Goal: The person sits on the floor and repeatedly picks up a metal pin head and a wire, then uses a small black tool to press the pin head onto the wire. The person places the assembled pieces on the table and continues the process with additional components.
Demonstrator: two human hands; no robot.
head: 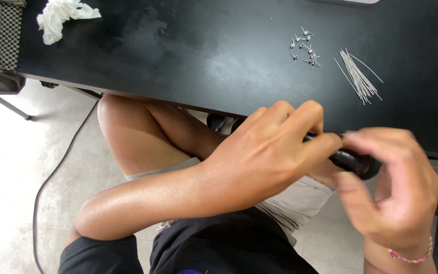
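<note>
My left hand (269, 157) and right hand (391, 193) both grip a black tool (353, 161) at the table's (178, 61) edge; wire bundle (358, 76) and small bent pieces (304, 48) lie untouched beyond.

Open black table (188, 56) mid-surface; tissue (62, 18) far left, small pins (304, 48) and wires (358, 76) right.

On the desk (178, 56) we see a crumpled cloth (62, 18) at far left, small pins (304, 48) toward the right, and a bundle of thin wires (359, 76) just right of them. Our hands meet before the desk's near edge.
</note>
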